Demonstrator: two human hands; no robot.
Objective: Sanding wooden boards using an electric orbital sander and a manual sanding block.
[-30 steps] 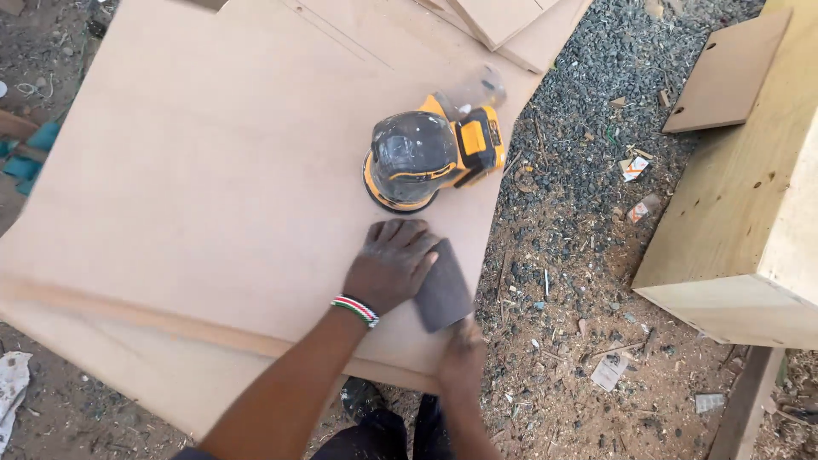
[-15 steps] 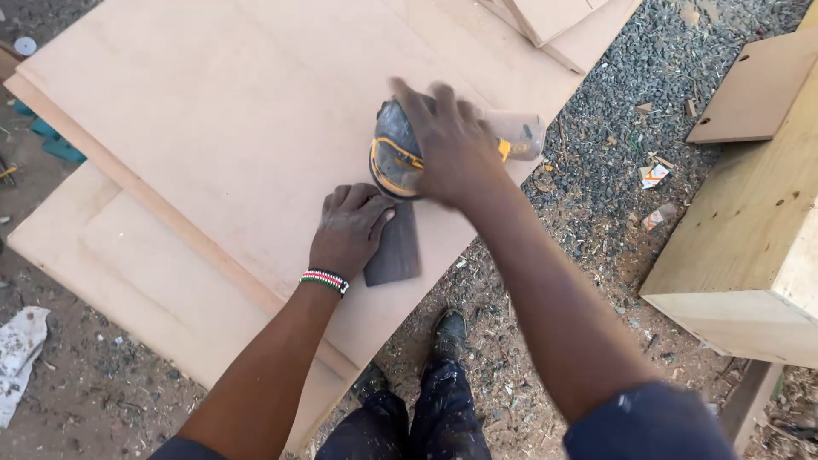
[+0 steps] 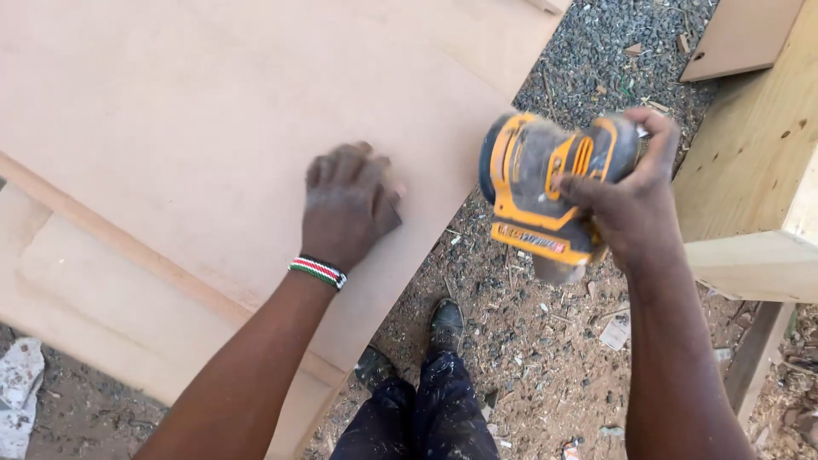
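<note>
My right hand grips a yellow and black orbital sander, lifted off the board and held in the air over the gravel, tipped on its side. My left hand lies flat near the right edge of a large tan fibreboard sheet. It covers a dark grey sanding pad, of which only a corner shows. A beaded band circles my left wrist.
More tan sheets lie stacked under the top one. A pale plywood box stands at the right, with a small drilled panel behind it. Gravel, sawdust and litter cover the ground around my dark shoes.
My right hand has taken the sander off the board and carried it right, off the sheet's edge. My left hand has slid over the sanding pad, hiding most of it.
</note>
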